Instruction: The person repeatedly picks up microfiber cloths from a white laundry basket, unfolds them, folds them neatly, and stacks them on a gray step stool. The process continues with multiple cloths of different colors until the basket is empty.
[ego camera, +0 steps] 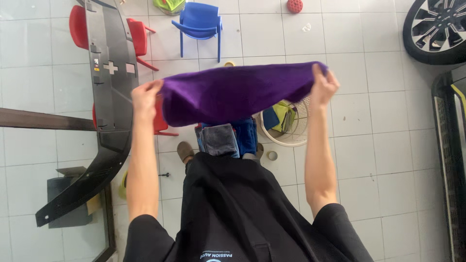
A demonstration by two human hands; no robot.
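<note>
A purple cloth (233, 92) is being held stretched across the frame's middle, pinched at its ends by the left hand (145, 97) and right hand (323, 85).

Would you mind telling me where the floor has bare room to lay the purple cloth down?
The widest bare tiles lie right of the white basket, toward the car wheel. Another bare patch lies between the blue chair and the purple cloth. It is crowded at the feet, with folded towels, and left by the black bumper panel.
</note>
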